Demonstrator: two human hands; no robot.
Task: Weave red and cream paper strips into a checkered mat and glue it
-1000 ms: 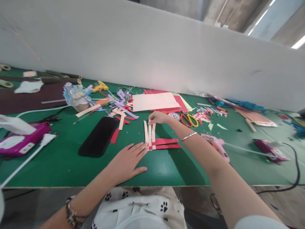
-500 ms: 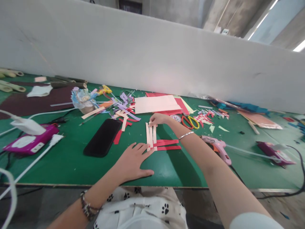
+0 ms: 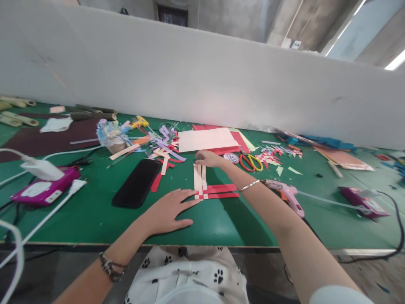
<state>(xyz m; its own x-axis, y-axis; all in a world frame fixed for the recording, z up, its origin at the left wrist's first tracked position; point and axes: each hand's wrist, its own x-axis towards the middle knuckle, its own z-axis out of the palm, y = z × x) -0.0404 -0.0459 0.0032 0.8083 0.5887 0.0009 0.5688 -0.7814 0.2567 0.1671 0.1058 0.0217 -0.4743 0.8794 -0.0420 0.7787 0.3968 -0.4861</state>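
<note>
Pale peach paper strips stand lengthwise on the green table, crossing two red paper strips that reach out to the right. Where they cross, the strips form a small red-and-peach checkered weave. My left hand lies flat with fingers spread, its fingertips touching the left edge of that weave. At the far ends of the peach strips, my right hand has its fingers pinched together on a paper strip. The fingertips are partly hidden.
A black phone lies left of the strips. Beyond are paper scraps and a peach sheet. Scissors and a pink glue gun lie to the right. A white partition borders the table's back.
My left hand has slid slightly left, uncovering more of the weave. My right hand has shifted a little left at the strips' far ends. The peach strips now lie closer together at the crossing.
</note>
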